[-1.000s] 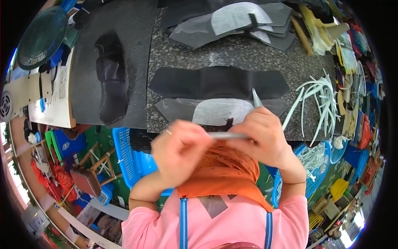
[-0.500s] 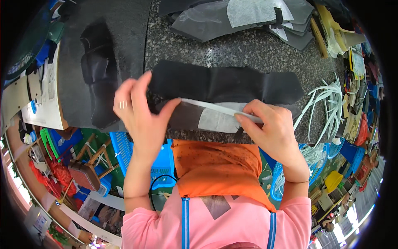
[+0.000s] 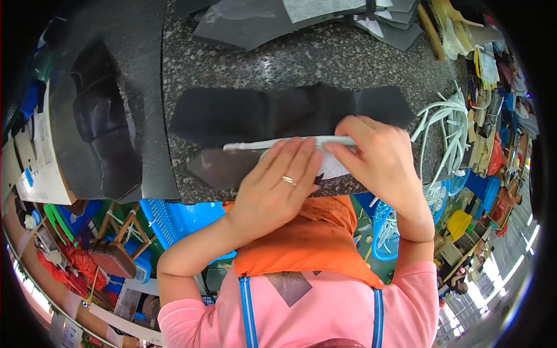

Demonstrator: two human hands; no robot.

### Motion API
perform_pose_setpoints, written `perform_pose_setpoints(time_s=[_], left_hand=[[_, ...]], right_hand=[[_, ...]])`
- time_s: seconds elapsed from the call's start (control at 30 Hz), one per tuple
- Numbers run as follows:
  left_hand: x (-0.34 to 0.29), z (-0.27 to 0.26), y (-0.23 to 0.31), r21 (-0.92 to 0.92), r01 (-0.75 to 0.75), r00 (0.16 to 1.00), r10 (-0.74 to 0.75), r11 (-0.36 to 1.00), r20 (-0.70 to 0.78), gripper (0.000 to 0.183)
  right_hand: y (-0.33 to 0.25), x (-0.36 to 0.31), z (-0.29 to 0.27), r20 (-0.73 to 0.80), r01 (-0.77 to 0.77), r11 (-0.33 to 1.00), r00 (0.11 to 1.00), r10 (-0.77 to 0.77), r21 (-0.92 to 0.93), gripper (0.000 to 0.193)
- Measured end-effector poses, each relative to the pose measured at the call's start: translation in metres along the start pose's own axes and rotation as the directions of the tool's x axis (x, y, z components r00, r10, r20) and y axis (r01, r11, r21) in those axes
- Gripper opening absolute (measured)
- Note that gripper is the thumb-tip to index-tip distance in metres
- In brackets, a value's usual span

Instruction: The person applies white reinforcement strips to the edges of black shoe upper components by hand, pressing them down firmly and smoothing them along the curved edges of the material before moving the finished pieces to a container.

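Speckled stone bench (image 3: 371, 64) w/ a long black piece (image 3: 278, 113) laid flat across it. Below that, a dark piece (image 3: 223, 168) at the near edge, half covered. Left hand (image 3: 272, 194) flat on it, fingers together, pressing. Right hand (image 3: 380, 159) pinches the white strip (image 3: 272, 143) along its top edge. Strip looks partly stuck down; left end still free, approx.

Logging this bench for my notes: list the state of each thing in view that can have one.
left hand: flat, palm down, pressing on the white strip
right hand: pinching the strip's right end
white strip: stretched out along the lower black piece
lower black piece: lying flat, partly covered
upper black piece: lying flat, untouched
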State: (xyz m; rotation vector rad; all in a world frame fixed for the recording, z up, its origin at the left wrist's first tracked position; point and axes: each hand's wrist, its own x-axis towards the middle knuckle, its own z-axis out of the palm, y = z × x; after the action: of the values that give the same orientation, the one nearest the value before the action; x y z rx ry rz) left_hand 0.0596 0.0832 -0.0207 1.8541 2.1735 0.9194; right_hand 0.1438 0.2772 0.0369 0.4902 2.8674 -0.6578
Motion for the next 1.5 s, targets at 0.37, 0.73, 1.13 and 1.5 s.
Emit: perform_pose_setpoints(time_s=[0.37, 0.73, 1.13, 1.5], left_hand=[[0.026, -0.003, 0.007, 0.148, 0.009, 0.998, -0.018, 0.989, 0.061, 0.072], [0.019, 0.002, 0.037, 0.332, 0.117, 0.993, -0.098, 0.936, -0.072, 0.021], [-0.052, 0.007, -0.005, 0.304, 0.257, 0.943, -0.17, 0.917, -0.284, 0.035], [-0.037, -0.065, -0.027, -0.14, 0.311, 0.938, -0.327, 0.94, -0.114, 0.064]], right_hand=[[0.032, -0.031, -0.003, -0.099, -0.219, 0.968, 0.968, 0.232, 0.12, 0.02], [0.023, 0.004, -0.033, -0.22, 0.18, 0.955, 0.948, -0.232, -0.236, 0.054], [-0.027, 0.003, 0.017, -0.231, 0.66, 0.745, 0.743, -0.628, 0.097, 0.03], [-0.022, 0.002, 0.022, 0.096, 0.727, 0.684, 0.686, -0.721, -0.057, 0.023]])
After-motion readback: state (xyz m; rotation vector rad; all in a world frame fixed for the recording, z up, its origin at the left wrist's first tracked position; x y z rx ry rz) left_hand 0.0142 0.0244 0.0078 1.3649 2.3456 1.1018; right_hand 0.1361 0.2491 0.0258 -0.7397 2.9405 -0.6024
